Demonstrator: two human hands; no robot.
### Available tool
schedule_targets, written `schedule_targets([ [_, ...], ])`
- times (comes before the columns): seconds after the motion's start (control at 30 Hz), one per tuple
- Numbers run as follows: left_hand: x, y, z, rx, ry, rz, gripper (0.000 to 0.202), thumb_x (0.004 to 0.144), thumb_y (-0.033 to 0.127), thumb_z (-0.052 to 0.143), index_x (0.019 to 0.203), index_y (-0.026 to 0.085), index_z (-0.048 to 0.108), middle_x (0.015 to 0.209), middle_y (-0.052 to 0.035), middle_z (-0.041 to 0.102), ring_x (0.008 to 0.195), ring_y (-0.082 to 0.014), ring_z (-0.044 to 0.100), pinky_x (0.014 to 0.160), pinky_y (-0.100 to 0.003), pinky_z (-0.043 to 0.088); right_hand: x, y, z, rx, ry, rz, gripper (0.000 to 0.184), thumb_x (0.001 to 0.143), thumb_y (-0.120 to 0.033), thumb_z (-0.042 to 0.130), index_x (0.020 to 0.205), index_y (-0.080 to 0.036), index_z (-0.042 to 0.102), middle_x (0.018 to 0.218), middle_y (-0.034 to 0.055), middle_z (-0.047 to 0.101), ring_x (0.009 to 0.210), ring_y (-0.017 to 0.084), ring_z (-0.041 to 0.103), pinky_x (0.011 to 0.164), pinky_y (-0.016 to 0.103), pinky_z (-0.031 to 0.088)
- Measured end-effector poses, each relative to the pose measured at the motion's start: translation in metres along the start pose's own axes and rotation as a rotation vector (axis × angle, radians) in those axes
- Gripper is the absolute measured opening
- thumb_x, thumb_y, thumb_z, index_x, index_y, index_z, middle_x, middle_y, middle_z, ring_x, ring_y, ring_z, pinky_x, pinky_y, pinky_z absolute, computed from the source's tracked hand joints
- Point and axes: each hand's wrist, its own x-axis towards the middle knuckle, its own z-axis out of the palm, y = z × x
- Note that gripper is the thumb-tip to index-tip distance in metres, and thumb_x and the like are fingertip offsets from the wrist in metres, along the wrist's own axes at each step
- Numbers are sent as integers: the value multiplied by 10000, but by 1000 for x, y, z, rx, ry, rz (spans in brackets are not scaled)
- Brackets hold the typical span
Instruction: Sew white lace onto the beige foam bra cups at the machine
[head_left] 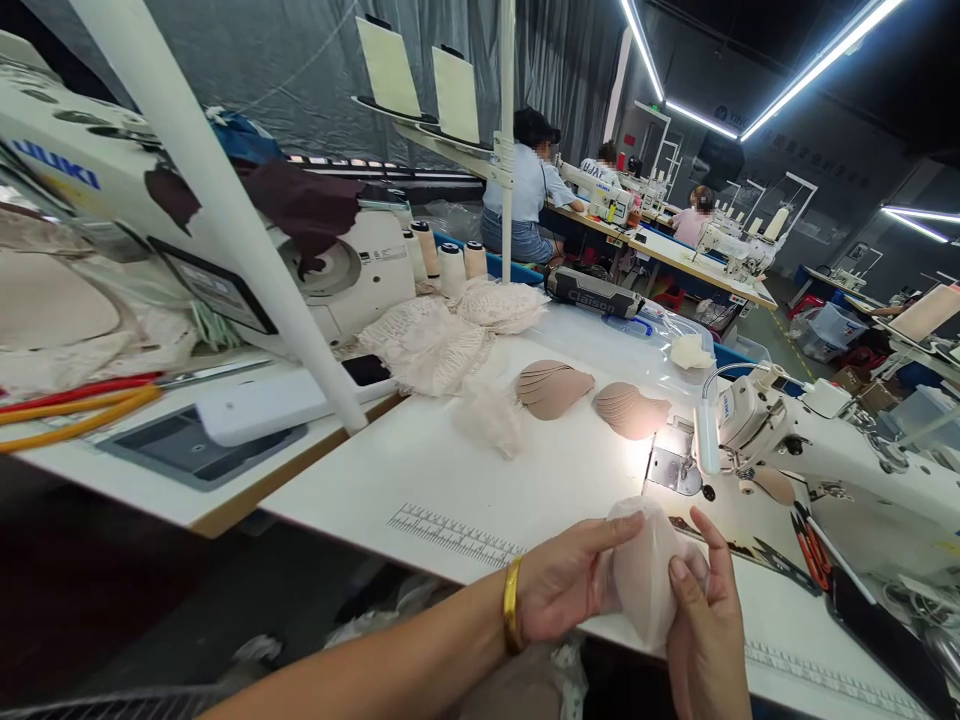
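A sheer, off-white fabric cup with a seam down its middle is held up over the front edge of the white sewing table. My left hand, a gold bangle at its wrist, pinches the cup's left side between thumb and fingers. On the other side, my right hand grips the edge with its thumb, while the index finger points upward. Just behind the hands is the lit needle plate of a sewing machine. Two fanned stacks of beige cup pieces lie to its left.
Cream lace pieces and a sheer scrap lie at the back left. Orange-handled scissors and a black phone-like slab are at right. A white post crosses the left side. Several people sit at machines beyond.
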Motion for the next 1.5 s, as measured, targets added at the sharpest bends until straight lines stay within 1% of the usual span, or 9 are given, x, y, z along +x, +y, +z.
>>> schedule_targets([
  [0.23,7,2,7,88,134,172,409,734,375,905,992,83,780,945,-132,776,832,-202,704,772,-271,539,3,4,-2,31,27,15,812,797,-567,795,1477,-296,442,1028,41,719,865,212,707,774,356,579],
  [0.57,9,0,8,118,157,164,407,783,456,855,963,100,777,964,-121,765,829,-187,684,742,-255,528,5,5,-4,61,27,74,877,761,-535,840,1484,-333,386,1189,65,711,974,244,724,707,325,597],
  [0.77,10,1,17,189,135,213,441,669,377,927,975,97,777,952,-127,760,869,-226,679,792,-299,512,6,7,-2,71,45,56,895,736,-515,859,1476,-330,392,1243,71,693,1042,257,712,735,331,606],
  [1.1,20,6,20,178,194,223,420,663,403,914,909,102,756,875,-100,746,826,-215,666,766,-301,512,4,9,1,88,3,44,922,765,-475,848,1518,-316,341,1133,64,721,948,234,710,823,366,572],
  [1.2,18,21,23,198,113,249,401,722,425,880,931,111,745,880,-106,746,820,-225,678,778,-322,529,0,11,-6,8,-83,21,977,758,-445,862,1547,-322,299,998,27,734,833,207,694,783,338,546],
  [1.3,11,44,27,443,-88,233,408,741,460,852,971,137,755,889,-86,742,846,-248,684,777,-337,536,9,6,-27,-157,-170,-85,909,817,-433,813,1557,-339,295,925,3,712,739,184,660,710,309,528],
  [1.37,10,59,28,795,-339,250,327,772,468,807,918,178,766,852,-59,733,828,-255,677,753,-340,532,28,-4,-42,-383,-271,-302,673,882,-389,745,1479,-326,441,968,22,706,792,194,664,740,319,532],
  [1.43,16,70,27,1283,-619,370,169,824,374,745,780,210,742,817,-39,722,778,-225,650,782,-352,504,56,-17,-53,-721,-462,-622,274,960,-294,628,1233,-282,637,983,43,705,858,204,654,769,321,518],
  [1.5,31,76,23,1761,-793,550,149,820,212,710,674,205,681,832,-29,725,782,-198,628,875,-388,450,87,-25,-58,-1056,-582,-961,212,1015,-172,491,1039,-252,685,933,39,717,858,197,621,759,317,483],
])
